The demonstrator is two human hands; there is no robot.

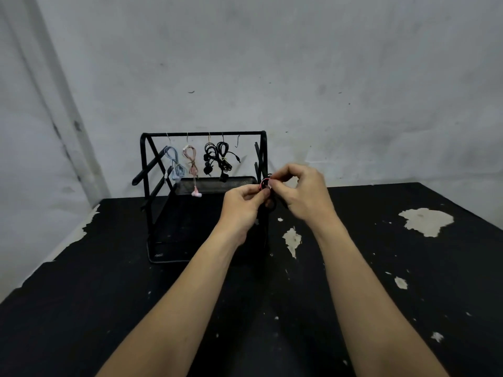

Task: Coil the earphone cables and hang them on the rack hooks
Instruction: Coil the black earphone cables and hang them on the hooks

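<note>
On the rack (202, 134) we see four coiled earphones hung. Our left hand (241, 206) and right hand (302, 191) both pinch a black earphone coil (268, 204) with a red tie between their fingertips.

The counter (381, 268) is black, its coating flaked off in pale patches: a large one toward two o'clock, a narrow one near the middle, small chips scattered to the right, and more peeling along the left edge. A black wire rack (174, 232) stands directly on it at about eleven o'clock, near the back edge.
</note>
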